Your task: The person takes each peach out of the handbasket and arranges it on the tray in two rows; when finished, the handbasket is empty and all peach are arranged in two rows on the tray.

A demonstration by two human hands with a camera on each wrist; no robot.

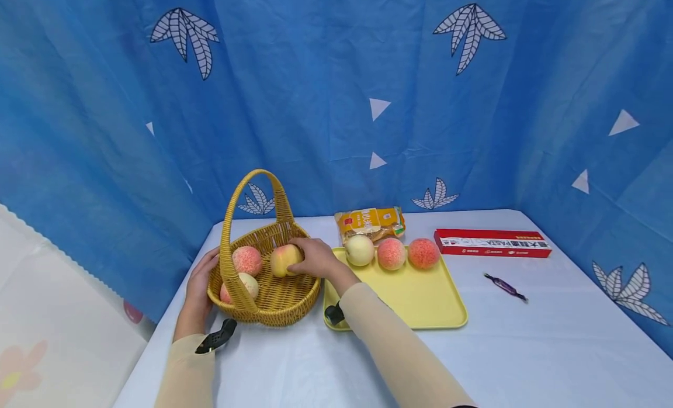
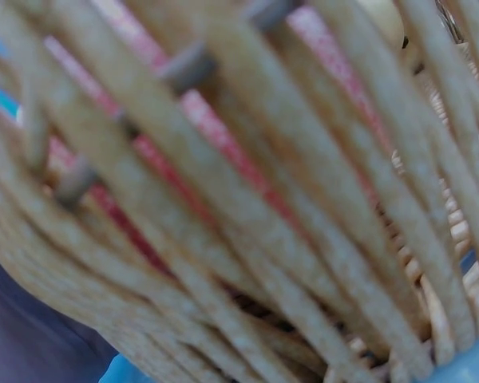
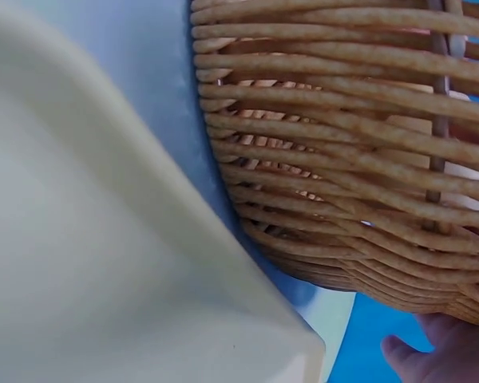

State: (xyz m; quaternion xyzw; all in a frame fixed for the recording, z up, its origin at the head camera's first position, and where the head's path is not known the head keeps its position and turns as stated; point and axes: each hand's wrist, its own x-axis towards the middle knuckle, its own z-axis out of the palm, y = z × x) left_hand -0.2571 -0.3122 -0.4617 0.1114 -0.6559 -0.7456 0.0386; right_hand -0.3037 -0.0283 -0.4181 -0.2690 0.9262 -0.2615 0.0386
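My right hand (image 1: 319, 259) grips a yellow peach (image 1: 284, 260) inside the wicker basket (image 1: 286, 307). My left hand (image 1: 202, 279) holds the basket's left rim. A pink peach (image 1: 247, 260) lies in the basket's left half. Beside it is pale and pink fruit (image 1: 249, 284), partly behind the handle; I cannot tell whether it is one piece or two. Pink fruit shows through the weave (image 2: 223, 183) in the left wrist view. The right wrist view shows the basket's side (image 3: 343, 167) and part of a hand (image 3: 443, 355); the yellow peach cannot be made out there.
Right of the basket lies a yellow tray (image 1: 415, 306) with a pale peach (image 1: 360, 250), a pink peach (image 1: 391, 254) and a redder peach (image 1: 423, 253). Behind it is an orange packet (image 1: 370, 222). Farther right are a red pasta box (image 1: 494, 243) and a purple wrapped stick (image 1: 505, 287).
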